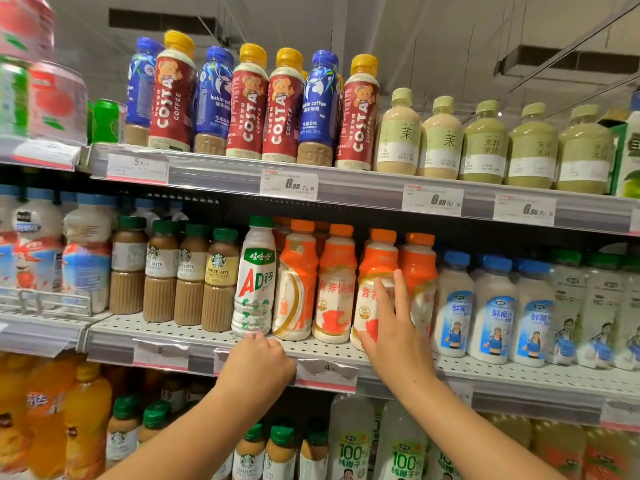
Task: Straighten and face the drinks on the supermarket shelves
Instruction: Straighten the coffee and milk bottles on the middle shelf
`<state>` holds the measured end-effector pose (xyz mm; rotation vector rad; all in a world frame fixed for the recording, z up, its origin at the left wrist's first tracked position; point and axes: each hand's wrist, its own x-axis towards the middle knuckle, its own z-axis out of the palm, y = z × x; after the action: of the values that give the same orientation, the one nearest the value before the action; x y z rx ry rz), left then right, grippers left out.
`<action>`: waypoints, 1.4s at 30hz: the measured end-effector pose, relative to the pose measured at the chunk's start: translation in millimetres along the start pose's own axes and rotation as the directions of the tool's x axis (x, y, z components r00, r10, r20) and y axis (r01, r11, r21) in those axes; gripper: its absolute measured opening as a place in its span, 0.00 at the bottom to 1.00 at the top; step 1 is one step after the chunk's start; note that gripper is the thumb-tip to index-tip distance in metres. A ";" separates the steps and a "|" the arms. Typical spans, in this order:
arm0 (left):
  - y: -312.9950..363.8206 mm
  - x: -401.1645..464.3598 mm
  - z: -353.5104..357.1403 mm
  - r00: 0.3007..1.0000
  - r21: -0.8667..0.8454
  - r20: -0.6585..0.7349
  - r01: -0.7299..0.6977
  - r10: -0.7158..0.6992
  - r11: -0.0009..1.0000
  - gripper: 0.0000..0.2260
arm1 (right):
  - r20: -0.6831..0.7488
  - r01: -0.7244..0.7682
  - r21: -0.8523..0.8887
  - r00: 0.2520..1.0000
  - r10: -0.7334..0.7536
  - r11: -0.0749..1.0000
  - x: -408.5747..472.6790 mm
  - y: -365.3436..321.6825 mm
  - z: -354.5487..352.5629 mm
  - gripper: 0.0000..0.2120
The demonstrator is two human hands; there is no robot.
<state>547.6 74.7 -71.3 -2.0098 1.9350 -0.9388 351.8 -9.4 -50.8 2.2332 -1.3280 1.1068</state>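
From the head camera we look at three supermarket shelves packed with drinks. On the middle shelf (194,332), our right hand (394,327) wraps around the lower body of an orange-capped bottle (375,271), fourth from the left in the orange row; the thumb lies on its left side near the base and the fingers (401,292) reach up across its label, curled round it. The bottle leans slightly to the left, close against its neighbours.

Our left hand (258,365) sits at the front edge of the same shelf, just below a white AD bottle with a green cap (254,277). The fingers are curled under and their tips meet the base of that bottle; we cannot tell whether they grip it or only touch it.

To the left of the AD bottle stand brown Starbucks latte bottles (188,275), and to the right of the orange row, blue-capped coconut drinks (491,313).

On the top shelf, red Costa coffee bottles (247,105) alternate with blue Luckin bottles (317,109), then pale tea bottles (485,143) run to the right. White price tags (289,183) hang along the shelf edge.

The bottom shelf holds orange juice bottles (83,420) at the left.
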 end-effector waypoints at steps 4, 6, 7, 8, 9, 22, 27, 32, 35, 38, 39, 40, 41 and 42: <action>-0.2 -1.5 -1.5 1.000 -0.001 -0.004 -0.003 0.003 1.000 0.10 | 0.013 -0.021 0.005 1.000 0.021 1.000 8.2 -2.9 4.7 0.40; -0.2 -2.7 -2.6 1.000 0.003 -0.007 -0.010 0.010 1.000 0.10 | 0.020 -0.021 0.018 1.000 0.021 1.000 10.5 -1.7 6.9 0.41; -0.4 -3.3 -3.1 1.000 0.003 -0.006 -0.011 0.011 1.000 0.10 | 0.019 -0.020 0.022 1.000 0.020 1.000 10.8 -0.8 8.0 0.41; -0.7 -3.7 -3.6 1.000 0.003 -0.006 -0.013 0.014 1.000 0.10 | 0.015 -0.019 0.022 1.000 0.019 1.000 10.7 0.2 8.6 0.41; -1.1 -4.0 -4.0 1.000 0.004 -0.006 -0.016 0.016 1.000 0.10 | 0.012 -0.018 0.019 1.000 0.018 1.000 10.8 0.8 9.1 0.42; -0.3 -6.1 -1.9 1.000 0.031 -0.020 0.025 -0.024 0.999 0.12 | 0.014 -0.032 0.063 0.999 0.031 0.997 12.9 7.4 27.3 0.44; 0.5 -5.3 1.8 0.999 0.045 -0.033 0.030 -0.028 0.999 0.12 | 0.029 -0.063 0.056 0.998 0.061 0.996 16.5 10.6 37.0 0.45; 1.2 -4.6 2.8 0.999 0.055 -0.025 0.039 -0.038 0.998 0.15 | 0.055 -0.082 0.073 0.995 0.078 0.994 13.4 7.4 34.9 0.43; 2.2 -4.9 3.3 0.998 0.048 -0.030 0.050 -0.048 0.998 0.14 | -0.011 -0.047 0.130 0.999 0.049 0.990 -0.4 5.9 30.6 0.30; 1.7 -6.8 2.6 0.998 0.039 -0.043 0.056 -0.054 0.998 0.12 | -0.031 0.037 0.213 0.999 -0.031 0.976 -33.3 -2.7 30.2 0.18; 1.6 -7.6 2.6 0.997 0.033 -0.050 0.057 -0.055 0.998 0.11 | -0.008 0.079 0.179 0.997 -0.079 0.981 -44.6 -6.2 33.1 0.19; 1.1 -8.4 2.3 0.997 0.029 -0.054 0.059 -0.057 0.998 0.11 | 0.010 0.121 0.127 0.992 -0.123 0.985 -53.0 -8.8 36.3 0.22; 0.5 -9.2 1.8 0.997 0.029 -0.055 0.061 -0.059 0.998 0.11 | 0.022 0.137 0.087 0.990 -0.140 0.987 -57.4 -10.5 38.5 0.23; -0.1 -10.2 1.4 0.997 0.029 -0.054 0.064 -0.063 0.998 0.11 | 0.034 0.127 0.070 0.991 -0.130 0.989 -59.5 -11.6 39.1 0.24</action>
<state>549.0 84.0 -75.3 -2.0602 1.8810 -1.0405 363.5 8.8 -119.6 2.3630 -1.1585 1.0833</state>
